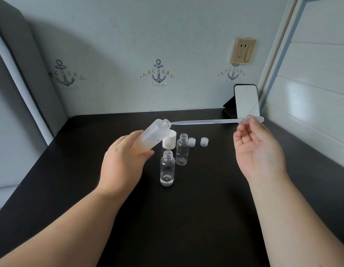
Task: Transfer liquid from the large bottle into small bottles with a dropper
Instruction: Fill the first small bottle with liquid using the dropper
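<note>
While our left hand (pixel 126 158) is gripping the tilted large bottle (pixel 151 137) above the surface's (pixel 186 218) middle, our right fingers (pixel 244 130) are pinching the dropper (pixel 215 121) at its mouth, one small bottle (pixel 167 168) barely filled, the other small bottle (pixel 182 150) looking empty.

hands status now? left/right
Left hand: grips the tilted large bottle.
Right hand: pinches the dropper by its bulb.

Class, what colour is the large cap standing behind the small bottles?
The large cap is white, seen in the head view.
</note>
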